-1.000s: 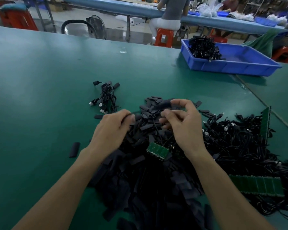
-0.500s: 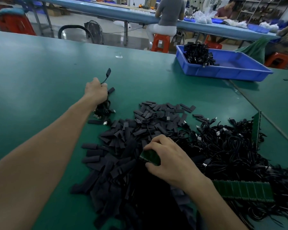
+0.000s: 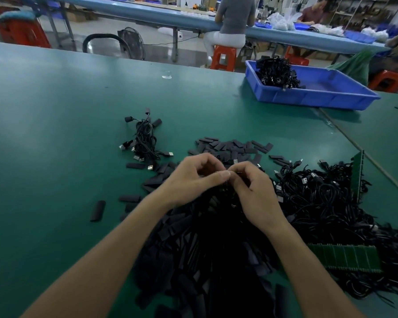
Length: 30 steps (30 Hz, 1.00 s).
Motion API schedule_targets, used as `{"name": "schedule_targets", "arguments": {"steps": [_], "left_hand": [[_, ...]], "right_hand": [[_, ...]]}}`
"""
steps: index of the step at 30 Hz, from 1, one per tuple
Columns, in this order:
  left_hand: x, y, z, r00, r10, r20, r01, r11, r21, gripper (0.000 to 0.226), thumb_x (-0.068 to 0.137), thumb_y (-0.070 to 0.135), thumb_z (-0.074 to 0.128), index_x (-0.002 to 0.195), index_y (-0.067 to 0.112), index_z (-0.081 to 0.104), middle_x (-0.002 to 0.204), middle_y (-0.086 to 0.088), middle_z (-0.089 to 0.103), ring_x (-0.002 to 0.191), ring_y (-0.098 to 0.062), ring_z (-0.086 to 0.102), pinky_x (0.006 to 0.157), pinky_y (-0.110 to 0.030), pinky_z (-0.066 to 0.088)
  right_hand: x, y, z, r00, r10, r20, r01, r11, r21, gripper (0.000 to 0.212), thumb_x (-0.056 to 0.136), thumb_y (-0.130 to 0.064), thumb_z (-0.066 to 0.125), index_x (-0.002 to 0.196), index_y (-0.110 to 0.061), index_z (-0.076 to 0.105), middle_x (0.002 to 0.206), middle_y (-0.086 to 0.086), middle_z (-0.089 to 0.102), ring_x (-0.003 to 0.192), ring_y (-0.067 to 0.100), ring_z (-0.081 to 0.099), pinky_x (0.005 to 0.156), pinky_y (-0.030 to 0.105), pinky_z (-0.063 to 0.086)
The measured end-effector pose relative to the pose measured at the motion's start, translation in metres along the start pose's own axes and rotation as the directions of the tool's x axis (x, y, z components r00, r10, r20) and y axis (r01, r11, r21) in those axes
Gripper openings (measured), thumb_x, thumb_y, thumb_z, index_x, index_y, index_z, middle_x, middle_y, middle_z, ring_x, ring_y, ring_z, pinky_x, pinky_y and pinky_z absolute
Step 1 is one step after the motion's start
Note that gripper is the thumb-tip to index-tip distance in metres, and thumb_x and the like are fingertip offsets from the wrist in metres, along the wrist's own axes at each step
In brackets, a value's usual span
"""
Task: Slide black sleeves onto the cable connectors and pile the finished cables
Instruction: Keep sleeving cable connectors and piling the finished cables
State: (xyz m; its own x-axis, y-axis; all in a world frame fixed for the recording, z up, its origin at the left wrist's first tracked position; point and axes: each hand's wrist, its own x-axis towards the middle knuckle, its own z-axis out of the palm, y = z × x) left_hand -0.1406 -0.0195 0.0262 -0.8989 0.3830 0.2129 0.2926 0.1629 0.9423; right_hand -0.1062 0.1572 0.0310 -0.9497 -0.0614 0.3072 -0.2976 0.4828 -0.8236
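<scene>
While they sit close over sleeve heap (image 3: 193,260), L hand (image 3: 194,180) & R hand (image 3: 254,193) pinch one small part (image 3: 236,172), can't ID.

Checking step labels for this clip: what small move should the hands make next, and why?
Likely push the fingertips together to seat a sleeve on a connector. The left hand and right hand meet, both pinching a small dark piece, too hidden to name, above the sleeve heap. The finished pile lies to the left, apart.
</scene>
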Motion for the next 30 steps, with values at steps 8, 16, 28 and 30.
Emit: {"name": "schedule_targets", "arguments": {"steps": [8,16,28,30], "left_hand": [[-0.012,-0.017,0.024,0.978,-0.182,-0.105,0.132,0.920,-0.369,0.017,0.075,0.033,0.081,0.070,0.028,0.065,0.071,0.003,0.056,0.066,-0.013,0.046,0.063,-0.019,0.041],[-0.012,-0.016,0.025,0.966,-0.259,0.000,0.224,0.833,-0.507,0.030,0.071,0.034,0.080,0.085,0.010,0.069,0.085,-0.012,0.058,0.075,-0.018,0.054,0.070,-0.023,0.051],[-0.021,-0.018,0.009,0.961,-0.080,-0.264,0.105,0.991,0.080,0.018,0.073,0.031,0.089,0.077,0.028,0.071,0.068,0.007,0.073,0.062,-0.004,0.066,0.063,-0.017,0.050],[-0.026,-0.020,0.007,0.960,-0.056,-0.274,0.094,0.988,0.125,0.019,0.074,0.027,0.089,0.077,0.028,0.070,0.068,0.009,0.073,0.061,-0.002,0.066,0.061,-0.014,0.050]], "right_hand": [[0.003,0.009,-0.001,0.980,0.164,0.117,-0.189,0.950,0.247,0.019,0.103,-0.026,0.054,0.091,-0.024,0.068,0.077,-0.017,0.069,0.072,-0.003,0.062,0.065,0.013,0.048],[0.009,0.008,0.001,0.969,0.190,0.157,-0.229,0.930,0.286,0.025,0.104,-0.022,0.053,0.085,-0.014,0.068,0.066,-0.011,0.067,0.062,0.001,0.062,0.057,0.016,0.049],[0.006,0.020,0.017,0.966,0.235,-0.106,-0.220,0.966,0.139,0.016,0.102,-0.035,0.055,0.090,-0.029,0.064,0.084,-0.007,0.066,0.076,0.003,0.059,0.075,0.025,0.049],[0.008,0.021,0.015,0.942,0.272,-0.196,-0.238,0.955,0.178,0.017,0.102,-0.039,0.054,0.091,-0.029,0.063,0.083,-0.005,0.066,0.075,0.003,0.059,0.075,0.027,0.050]]}}
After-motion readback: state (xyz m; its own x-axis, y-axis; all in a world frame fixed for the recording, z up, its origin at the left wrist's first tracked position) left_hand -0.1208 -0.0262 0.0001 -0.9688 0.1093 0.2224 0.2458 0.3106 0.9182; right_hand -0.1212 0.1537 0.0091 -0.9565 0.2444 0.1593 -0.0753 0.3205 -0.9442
